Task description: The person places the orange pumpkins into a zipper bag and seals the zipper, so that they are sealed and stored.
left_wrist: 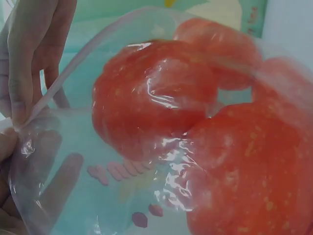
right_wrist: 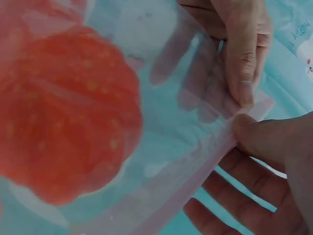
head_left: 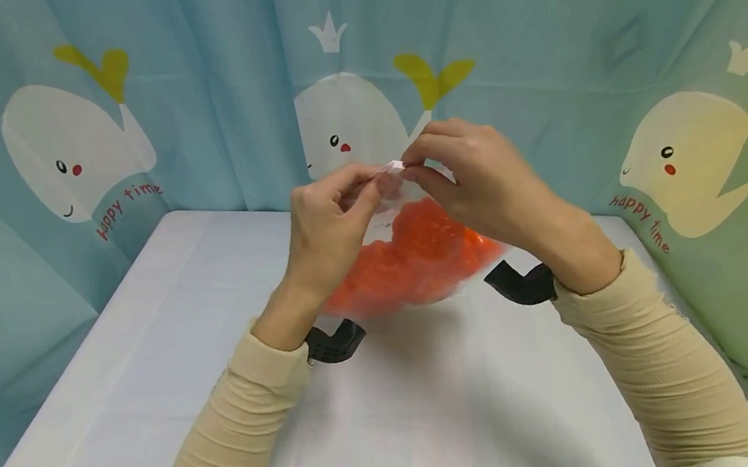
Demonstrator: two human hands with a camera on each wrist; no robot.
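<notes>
A clear plastic zip bag (head_left: pixel 383 224) with several red-orange ribbed tomatoes (head_left: pixel 427 239) inside hangs between the hands, above the table. My left hand (head_left: pixel 330 219) pinches one end of the bag's top edge between thumb and fingers. Seen through the plastic, some of its fingers (right_wrist: pixel 195 93) lie behind the bag. Thumb and index finger of my right hand (head_left: pixel 482 173) pinch the same edge right beside the left fingertips. Between them shows a small white piece (head_left: pixel 395 166). In the right wrist view a pinkish seal strip (right_wrist: pixel 195 181) runs along the edge; the other right fingers are spread below it.
Under the bag is a white-covered table (head_left: pixel 423 406). Blue-green curtains (head_left: pixel 223 88) with printed whales hang close behind it and along both sides. A black wrist mount (head_left: pixel 334 342) sticks out at the left wrist and another black mount (head_left: pixel 520 283) at the right.
</notes>
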